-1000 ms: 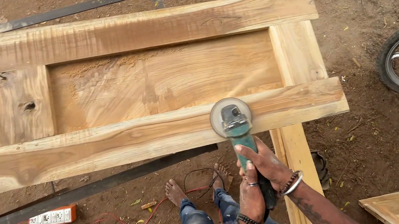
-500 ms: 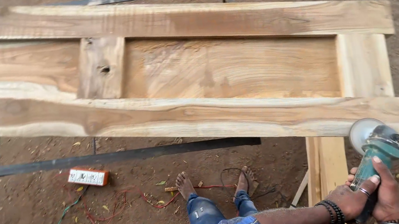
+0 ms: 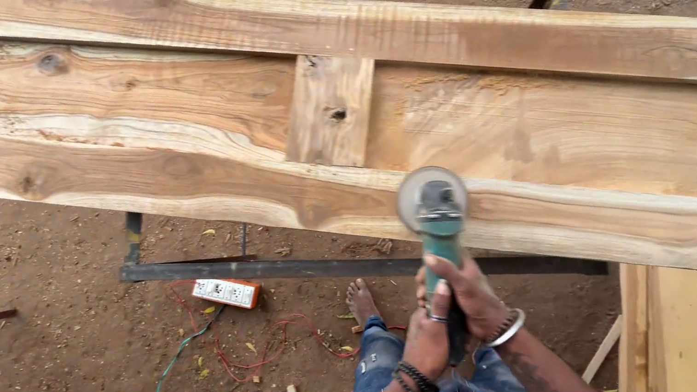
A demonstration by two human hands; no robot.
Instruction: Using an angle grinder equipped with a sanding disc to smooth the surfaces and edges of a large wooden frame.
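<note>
Both my hands, left hand and right hand, clenched on the grinder, sanding the door frame's near rail; next, I judge, a steady pass along it.

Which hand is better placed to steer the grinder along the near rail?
Right hand: it grips higher up the grinder, nearer the disc; the left hand holds the tail end.

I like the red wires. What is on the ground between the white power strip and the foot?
Head view: red wires on dirt between strip and foot.
</note>
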